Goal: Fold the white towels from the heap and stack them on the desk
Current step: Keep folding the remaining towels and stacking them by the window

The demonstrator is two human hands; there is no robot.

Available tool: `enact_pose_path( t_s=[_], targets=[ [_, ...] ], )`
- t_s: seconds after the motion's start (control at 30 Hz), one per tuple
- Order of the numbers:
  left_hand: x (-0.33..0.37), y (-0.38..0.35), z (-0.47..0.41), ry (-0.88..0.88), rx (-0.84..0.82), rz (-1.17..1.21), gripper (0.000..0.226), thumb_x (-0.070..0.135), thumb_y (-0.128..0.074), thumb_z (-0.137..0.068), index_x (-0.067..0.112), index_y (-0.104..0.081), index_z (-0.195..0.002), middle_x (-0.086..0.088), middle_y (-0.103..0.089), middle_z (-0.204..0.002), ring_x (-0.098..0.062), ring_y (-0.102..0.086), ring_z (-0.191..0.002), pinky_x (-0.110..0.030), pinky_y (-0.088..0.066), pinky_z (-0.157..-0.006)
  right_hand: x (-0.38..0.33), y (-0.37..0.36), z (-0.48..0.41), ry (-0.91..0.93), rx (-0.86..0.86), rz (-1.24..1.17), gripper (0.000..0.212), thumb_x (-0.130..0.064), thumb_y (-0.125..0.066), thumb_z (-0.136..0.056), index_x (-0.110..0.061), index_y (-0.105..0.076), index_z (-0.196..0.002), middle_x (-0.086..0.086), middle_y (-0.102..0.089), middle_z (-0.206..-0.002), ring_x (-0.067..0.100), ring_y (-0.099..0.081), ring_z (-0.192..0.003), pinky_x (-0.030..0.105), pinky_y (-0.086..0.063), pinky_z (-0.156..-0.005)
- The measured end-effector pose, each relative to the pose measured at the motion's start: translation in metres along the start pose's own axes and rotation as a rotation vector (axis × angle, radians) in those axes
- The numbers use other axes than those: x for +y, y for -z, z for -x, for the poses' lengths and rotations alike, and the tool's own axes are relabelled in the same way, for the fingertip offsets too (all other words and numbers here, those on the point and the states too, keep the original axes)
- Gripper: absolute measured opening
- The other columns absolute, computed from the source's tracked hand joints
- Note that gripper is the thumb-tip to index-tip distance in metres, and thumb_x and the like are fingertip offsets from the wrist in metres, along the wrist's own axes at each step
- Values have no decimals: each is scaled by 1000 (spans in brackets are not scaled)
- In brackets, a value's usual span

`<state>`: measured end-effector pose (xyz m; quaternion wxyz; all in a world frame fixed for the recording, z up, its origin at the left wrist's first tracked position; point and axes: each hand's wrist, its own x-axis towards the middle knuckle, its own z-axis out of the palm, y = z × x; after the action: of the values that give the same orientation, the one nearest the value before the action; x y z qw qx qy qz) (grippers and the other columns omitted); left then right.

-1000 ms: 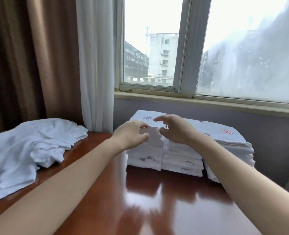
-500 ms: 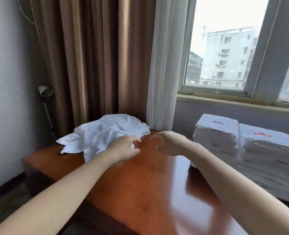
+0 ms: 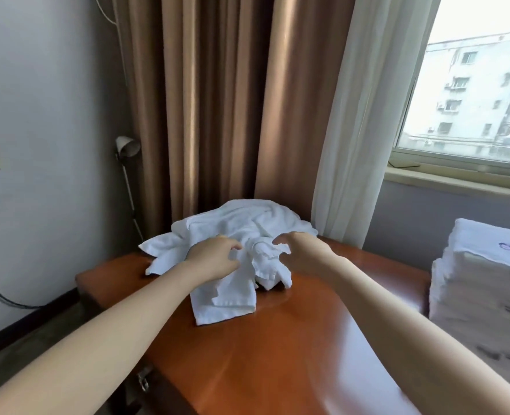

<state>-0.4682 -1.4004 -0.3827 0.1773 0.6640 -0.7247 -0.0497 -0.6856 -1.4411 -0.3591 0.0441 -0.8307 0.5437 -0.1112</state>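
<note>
Two bare hands, yours, reach forward over a glossy reddish-brown worktop [image 3: 277, 348] to a heap of crumpled white towels [image 3: 241, 220]. The heap sits at the worktop's far left corner, in front of a brown curtain [image 3: 211, 100]. Your left hand [image 3: 214, 260] lies on the near side of the heap, fingers bent down into the cloth; you cannot tell whether it has a fold in its grip. Your right hand [image 3: 306, 256] is just beside a bunched fold at the heap's right edge, fingers and thumb curved and spread apart, holding nothing. One towel corner [image 3: 223, 305] lies flat on the worktop, toward you. At the right edge, well apart from the heap, stands a tall stack of folded towels [image 3: 481, 295], below a window [image 3: 472, 85]. A white sheer curtain [image 3: 367, 115] hangs between the brown curtain and the window.
</note>
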Motion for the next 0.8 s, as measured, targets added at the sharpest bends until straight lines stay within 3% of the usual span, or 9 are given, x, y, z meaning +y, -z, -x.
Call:
enact_pose_path(
  t_s=[0.13, 0.23, 0.3, 0.47, 0.53, 0.6, 0.63, 0.73, 0.8],
  targets=[
    [-13, -15, -40, 7, 33, 1, 43, 30, -51, -96, 30, -51, -139, 7, -42, -147, -16, -57, -113, -26, -43, -75, 9, -26, -50, 5, 28, -32, 43, -27, -44, -97, -31, -49, -140, -5, -53, -139, 13, -57, -85, 26, -41, -57],
    [-16, -24, -63, 9, 78, 65, 43, 23, -45, -100, 26, -47, -142, 7, -38, -151, -17, -51, -125, -33, -46, -94, 15, -42, -77, 14, 20, -117, 43, -28, -41, -100, -27, -48, -142, -3, -43, -150, 20, -52, -121, 32, -48, -83],
    [-17, -29, -80, 15, 100, 105, 44, 21, -42, -101, 25, -45, -144, 6, -38, -153, -17, -46, -132, -33, -43, -103, 20, -51, -95, 9, -3, -183, 41, -30, -40, -101, -24, -50, -141, 0, -33, -157, 23, -45, -132, 35, -43, -99],
    [-22, -40, -109, 42, 101, 93, 41, 26, -38, -103, 26, -45, -144, 4, -49, -146, -18, -52, -126, -35, -47, -97, 31, -66, -120, -64, -49, -400, 45, -37, -35, -104, -7, -66, -118, 4, -26, -161, 21, -28, -145, 36, -30, -108],
    [-23, -44, -117, 60, 137, 69, 41, 26, -36, -103, 27, -47, -142, 5, -51, -142, -18, -54, -121, -35, -49, -90, 34, -72, -123, -91, -79, -418, 45, -41, -32, -104, -15, -66, -117, 2, -37, -155, 27, -22, -145, 39, -25, -111],
    [-24, -47, -122, 71, 144, 62, 40, 27, -39, -102, 28, -48, -141, 4, -52, -138, -18, -53, -119, -33, -48, -86, 36, -78, -123, -139, -88, -455, 31, -40, -31, -104, -31, -59, -95, 0, -56, -120, 31, -29, -135, 39, -29, -99],
    [-24, -48, -124, 83, 134, 60, 39, 29, -42, -102, 28, -51, -139, 4, -52, -135, -18, -53, -119, -33, -48, -87, 35, -79, -123, -156, -70, -489, 30, -38, -32, -103, -28, -53, -84, 2, -55, -103, 30, -33, -128, 37, -30, -92],
    [-25, -50, -125, 119, 176, 56, 20, 26, -52, -97, 27, -70, -105, 5, -59, -108, -18, -59, -98, -34, -51, -79, 33, -74, -117, -141, 69, -572, 37, -30, -38, -102, -10, -57, -77, 8, -60, -92, 28, -42, -118, 38, -35, -84],
    [-24, -51, -125, 133, 259, 49, 27, 12, -53, -89, 23, -55, -65, 3, -52, -74, -18, -49, -68, -30, -40, -59, 34, -65, -111, -118, 219, -611, 32, -23, -46, -99, -5, -72, -92, 7, -70, -105, 25, -52, -116, 41, -44, -91]
  ],
)
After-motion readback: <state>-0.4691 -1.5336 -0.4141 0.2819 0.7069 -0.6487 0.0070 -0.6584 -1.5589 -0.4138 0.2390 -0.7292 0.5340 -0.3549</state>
